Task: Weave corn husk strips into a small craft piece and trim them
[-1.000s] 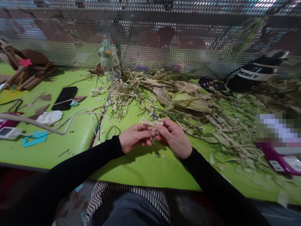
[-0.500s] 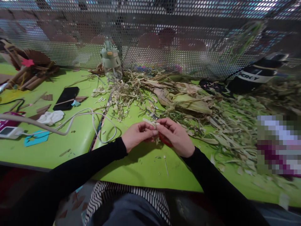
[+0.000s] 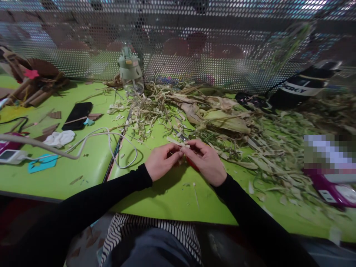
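Both hands meet at center, over the green table (image 3: pixel 169 202), tips touching or nearly so. Right hand (image 3: pixel 209 163): thumb and fingers pinched together on a pale strip (image 3: pixel 174 141) of dry plant matter, near its right end. Strip lies across the top of the fingertips, free end poking out up and to the left, past the left fingers on the far side. Left hand (image 3: pixel 161 162): thumb closed against curled fingers right up to the right thumb; can't tell whether the strip or some other bit sits between them, contact hidden. Red object (image 3: pixel 193 164) partly under the right hand, mostly covered. Just beyond the fingertips a narrow metal tool (image 3: pixel 181 136) shows; whether it joins the red object is hidden. Thin pale sliver (image 3: pixel 196 194) on the table, nearer the person than the hands. Farther back, heap of pale shreds (image 3: pixel 148 111), then a larger dried husk (image 3: pixel 226 120) right of it; more leafy scraps (image 3: pixel 280 159) spread right of the right hand. Clear bottle (image 3: pixel 131 70) with green lid stands upright behind the shreds, by the perforated screen (image 3: pixel 180 55). Black bottle (image 3: pixel 300 89) tilted, far right. Left side: phone (image 3: pixel 77 116), white cable (image 3: pixel 136 154) looped near the left wrist, crumpled white tissue (image 3: pixel 59 138), blue cutout piece (image 3: pixel 41 164).
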A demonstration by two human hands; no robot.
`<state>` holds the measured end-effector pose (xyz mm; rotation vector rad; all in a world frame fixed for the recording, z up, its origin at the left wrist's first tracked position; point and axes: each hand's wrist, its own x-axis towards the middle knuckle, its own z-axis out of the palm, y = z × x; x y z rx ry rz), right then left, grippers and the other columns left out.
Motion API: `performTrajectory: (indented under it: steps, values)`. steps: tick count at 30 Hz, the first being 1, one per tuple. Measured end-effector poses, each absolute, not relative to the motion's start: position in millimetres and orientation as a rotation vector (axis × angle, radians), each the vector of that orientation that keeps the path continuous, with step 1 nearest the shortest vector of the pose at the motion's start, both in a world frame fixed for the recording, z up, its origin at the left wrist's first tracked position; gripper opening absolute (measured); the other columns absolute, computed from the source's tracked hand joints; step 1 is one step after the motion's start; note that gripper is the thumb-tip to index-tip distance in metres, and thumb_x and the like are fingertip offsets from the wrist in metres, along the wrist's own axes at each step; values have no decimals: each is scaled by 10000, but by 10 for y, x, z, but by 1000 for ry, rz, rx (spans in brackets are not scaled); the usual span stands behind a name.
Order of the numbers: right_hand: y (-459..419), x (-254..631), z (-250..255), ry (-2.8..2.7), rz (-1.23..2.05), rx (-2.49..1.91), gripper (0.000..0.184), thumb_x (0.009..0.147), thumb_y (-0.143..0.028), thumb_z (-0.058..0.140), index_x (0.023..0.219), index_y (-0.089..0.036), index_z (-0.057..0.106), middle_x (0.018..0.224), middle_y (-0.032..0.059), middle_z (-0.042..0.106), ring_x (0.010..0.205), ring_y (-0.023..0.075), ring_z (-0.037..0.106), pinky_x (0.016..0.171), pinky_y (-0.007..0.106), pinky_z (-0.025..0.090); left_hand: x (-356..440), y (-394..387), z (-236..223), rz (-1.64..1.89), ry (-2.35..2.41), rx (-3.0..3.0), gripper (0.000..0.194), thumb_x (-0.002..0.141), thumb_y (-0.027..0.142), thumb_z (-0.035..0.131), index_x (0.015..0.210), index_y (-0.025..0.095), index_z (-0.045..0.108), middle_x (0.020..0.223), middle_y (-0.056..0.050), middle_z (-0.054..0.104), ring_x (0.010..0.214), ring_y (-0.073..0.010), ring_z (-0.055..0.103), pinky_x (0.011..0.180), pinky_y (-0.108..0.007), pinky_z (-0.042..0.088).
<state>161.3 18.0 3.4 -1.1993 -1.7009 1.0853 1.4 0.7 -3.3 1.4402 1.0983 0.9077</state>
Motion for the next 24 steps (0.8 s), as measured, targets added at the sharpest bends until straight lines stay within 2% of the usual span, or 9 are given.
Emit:
performTrajectory:
  steps: [6, 10, 12, 15, 19, 22, 24]
  values:
    - [118, 1538, 21, -1602, 1085, -1188, 232, 794, -423, 619, 839, -205, 558, 707, -4, 571, 593, 118, 506, 541, 239, 440, 13, -20, -8, 917, 1156, 1791, 243, 907, 274, 444, 732, 173, 579, 638, -3, 553, 615, -122, 488, 664, -246, 370]
    - [134, 1524, -37, -1544, 1110, -1183, 244, 769, -418, 650, 852, -203, 572, 737, -3, 590, 629, 119, 528, 577, 242, 462, 44, -34, -83, 973, 1197, 1983, 187, 881, 228, 479, 744, 173, 595, 692, -31, 555, 660, -145, 459, 667, -258, 341]
    - [160, 1533, -45, -1496, 1191, -1166, 255, 754, -420, 667, 849, -200, 579, 719, -12, 582, 603, 109, 513, 547, 231, 443, 60, -39, -104, 939, 1216, 1983, 201, 888, 248, 471, 762, 165, 605, 697, -37, 567, 647, -143, 461, 648, -258, 338]
    - [198, 1564, -6, -1396, 1382, -1141, 271, 746, -440, 672, 818, -198, 573, 632, -44, 526, 493, 75, 426, 450, 204, 355, 58, -47, -64, 850, 1201, 1853, 272, 902, 340, 455, 826, 154, 639, 681, -30, 602, 608, -130, 493, 610, -246, 353]
    - [209, 1609, 64, -1370, 1446, -1123, 254, 751, -436, 668, 780, -200, 577, 550, -75, 427, 436, 55, 322, 403, 192, 265, 14, -29, 39, 847, 1133, 1563, 312, 865, 376, 524, 1039, 151, 652, 823, -44, 677, 626, -110, 556, 597, -226, 403]
    - [202, 1619, 65, -1420, 1416, -1154, 247, 766, -444, 651, 808, -205, 608, 554, -64, 441, 436, 65, 329, 406, 204, 276, -4, 16, 60, 863, 1077, 1265, 299, 845, 309, 564, 1081, 144, 643, 861, -48, 678, 574, -78, 556, 512, -197, 388]
    - [206, 1623, 50, -1484, 1380, -1157, 269, 787, -461, 623, 872, -206, 635, 589, -44, 488, 461, 80, 377, 428, 216, 314, -2, 44, 44, 881, 1006, 1079, 243, 818, 267, 605, 1012, 131, 657, 846, -43, 669, 549, -61, 559, 476, -180, 378]
